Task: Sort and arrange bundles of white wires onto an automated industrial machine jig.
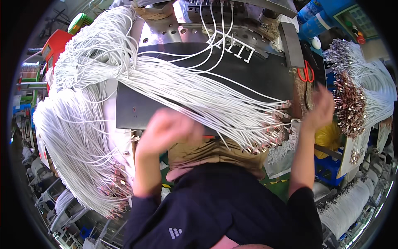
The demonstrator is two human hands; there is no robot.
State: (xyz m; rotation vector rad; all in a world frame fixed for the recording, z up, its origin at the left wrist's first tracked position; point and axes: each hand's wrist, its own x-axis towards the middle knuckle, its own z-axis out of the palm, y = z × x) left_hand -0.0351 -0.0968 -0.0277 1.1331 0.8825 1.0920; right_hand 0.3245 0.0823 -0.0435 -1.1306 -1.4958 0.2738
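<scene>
A thick bundle of white cables [195,91] lies across a black work surface [128,112], its metal-tipped ends fanned out at the near right. My left hand [170,128] is beside the bundle's near edge, smeared by motion; whether its fingers hold anything cannot be made out. To the right of the cable ends is my right hand [320,108], raised and blurred, its fingers unclear. Several single cables run up into a metal machine fixture [207,12] at the far side. A white comb-like plastic strip [234,45] lies in front of the fixture.
Red-handled scissors [306,72] lie at the surface's right edge. More cable bundles hang at the left [74,141] and at the right [365,87]. A clear bag of small white pieces [284,153] is by my lap, near a yellow bag [328,139] and a blue crate [329,169].
</scene>
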